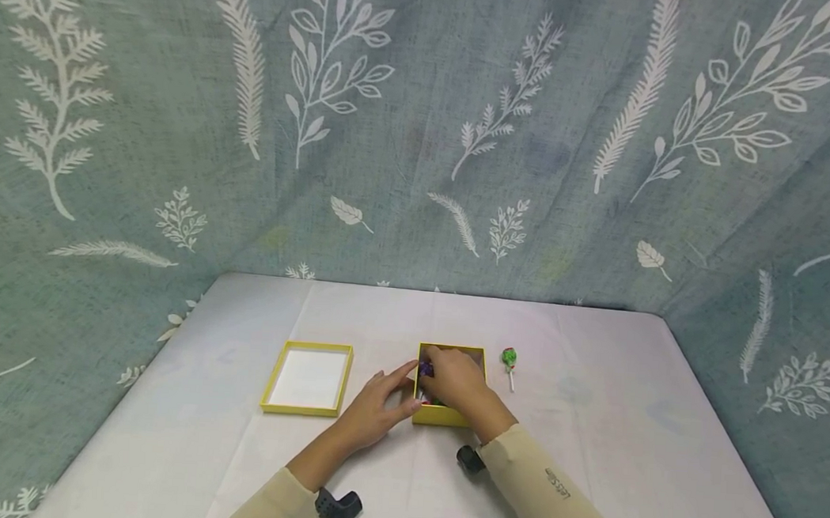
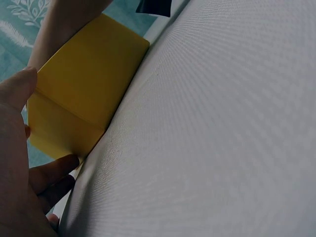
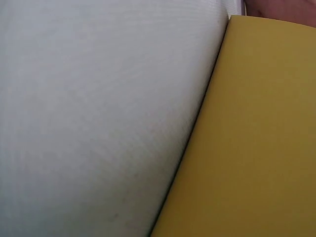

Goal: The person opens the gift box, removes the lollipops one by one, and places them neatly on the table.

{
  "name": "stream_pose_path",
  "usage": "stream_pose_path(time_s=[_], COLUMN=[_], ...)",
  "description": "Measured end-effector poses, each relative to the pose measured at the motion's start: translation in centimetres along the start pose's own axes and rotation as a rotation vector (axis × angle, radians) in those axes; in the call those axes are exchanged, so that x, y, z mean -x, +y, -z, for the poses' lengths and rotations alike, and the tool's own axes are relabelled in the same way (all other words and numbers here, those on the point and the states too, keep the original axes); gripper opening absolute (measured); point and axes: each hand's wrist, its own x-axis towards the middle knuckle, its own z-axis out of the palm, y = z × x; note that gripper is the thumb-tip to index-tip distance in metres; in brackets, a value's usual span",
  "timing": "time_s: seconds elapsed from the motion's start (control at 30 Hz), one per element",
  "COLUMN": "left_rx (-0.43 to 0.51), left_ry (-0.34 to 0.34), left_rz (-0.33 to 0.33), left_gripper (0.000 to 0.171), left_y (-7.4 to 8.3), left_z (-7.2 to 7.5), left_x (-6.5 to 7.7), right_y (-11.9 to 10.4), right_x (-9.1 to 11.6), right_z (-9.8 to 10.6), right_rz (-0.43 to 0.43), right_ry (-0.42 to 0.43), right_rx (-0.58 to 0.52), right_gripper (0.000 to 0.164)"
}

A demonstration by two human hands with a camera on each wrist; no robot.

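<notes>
A yellow open box [image 1: 439,416] stands on the table in the head view. My right hand [image 1: 457,379] reaches down inside it, thumb and index finger around a small purple-wrapped candy [image 1: 426,368] by the left wall. The hand covers much of the box's inside. Against the box's left side rests my left hand [image 1: 368,411], fingers extended along the wall and thumb by the near corner. Seen from the left wrist, the thumb [image 2: 22,86] is at the yellow box's upper edge, other fingers low near the table. The right wrist view has mostly yellow box wall [image 3: 256,133].
Left of the box lies a shallow yellow-rimmed lid [image 1: 308,379], its white inside facing up. A green-wrapped lollipop [image 1: 509,358] with a white stick lies right of the box. White cloth covers the table [image 1: 588,460]; a leaf-patterned curtain [image 1: 423,133] hangs behind.
</notes>
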Motion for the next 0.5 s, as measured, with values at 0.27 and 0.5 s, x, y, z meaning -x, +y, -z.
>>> stream_pose_path(time_s=[0.27, 0.5], left_rx=[-0.003, 0.006], left_ry=[-0.002, -0.006], left_rz=[0.025, 0.025], left_gripper=[0.067, 0.065], left_y=[0.0, 0.2], left_z=[0.1, 0.2], left_x=[0.2, 0.1], right_y=[0.0, 0.1], right_x=[0.1, 0.5], right_z=[0.2, 1.3], right_rz=[0.010, -0.018], right_ry=[-0.021, 0.038], right_rx=[-0.029, -0.206], right_gripper=[0.041, 0.037])
